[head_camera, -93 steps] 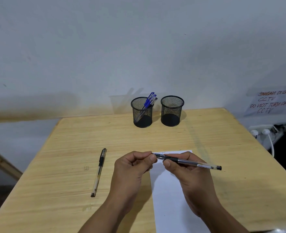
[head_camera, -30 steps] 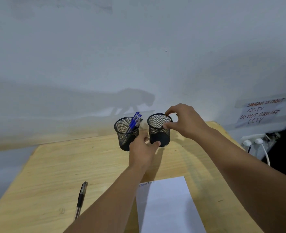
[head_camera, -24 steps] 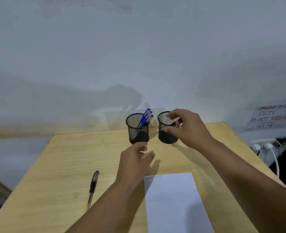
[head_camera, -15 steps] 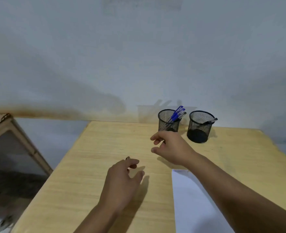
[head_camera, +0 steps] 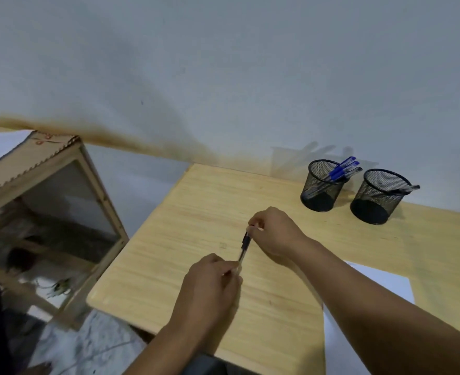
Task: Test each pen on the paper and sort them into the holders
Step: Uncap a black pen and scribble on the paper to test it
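A: Wooden table (head_camera: 185, 239) against a grey wall. Counts?
B: Two mesh holders: left holder (head_camera: 321, 185) has three blue pens (head_camera: 341, 170), right holder (head_camera: 380, 196) one dark pen (head_camera: 402, 189). One paper sheet (head_camera: 380, 282) under the right forearm.
A: Hands?
B: Left hand (head_camera: 209, 288) pinches the lower end of a clear black-grip pen (head_camera: 244, 246), right hand (head_camera: 276, 234) pinches its top. Pen spans between them, holders beyond the right hand.

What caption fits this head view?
Both hands, left and right, hold a black pen above the table; two mesh holders behind.
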